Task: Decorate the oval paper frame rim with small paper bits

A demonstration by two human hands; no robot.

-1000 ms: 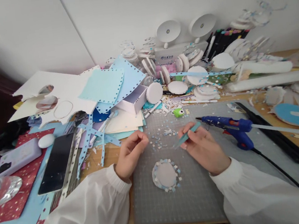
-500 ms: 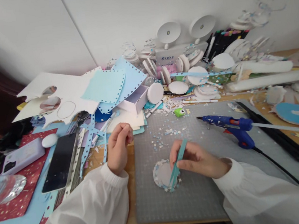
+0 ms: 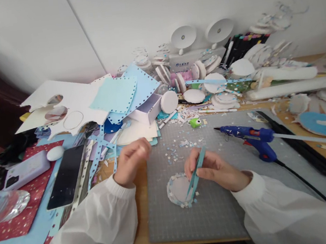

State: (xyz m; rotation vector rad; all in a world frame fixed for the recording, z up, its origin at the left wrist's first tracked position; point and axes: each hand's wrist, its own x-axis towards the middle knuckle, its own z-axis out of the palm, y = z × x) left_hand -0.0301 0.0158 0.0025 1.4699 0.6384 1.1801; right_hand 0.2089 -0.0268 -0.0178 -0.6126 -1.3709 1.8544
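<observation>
Teal tweezers (image 3: 197, 173) are held in my right hand (image 3: 213, 167), their tips pointing down at a round white disc (image 3: 179, 191) edged with small white and blue pieces. The disc lies on the grey cutting mat (image 3: 169, 224). Over the mat's left edge, my left hand (image 3: 133, 161) is raised with its fingers curled together; anything between them is too small or blurred to make out. Small loose pieces (image 3: 187, 143) are scattered on the mat beyond the disc.
To the right lies a blue glue gun (image 3: 247, 133) with its cable, beside a long black bar (image 3: 305, 148). A green punch (image 3: 195, 123) sits at the mat's back. At left are a phone (image 3: 65, 177) and a bottle (image 3: 5, 204). Paper sheets (image 3: 115, 94) fill the back left.
My left hand has shifted slightly right, its fingers tilting toward the mat. The tweezers in my right hand have moved a little right, with their tips slightly higher over the disc.
</observation>
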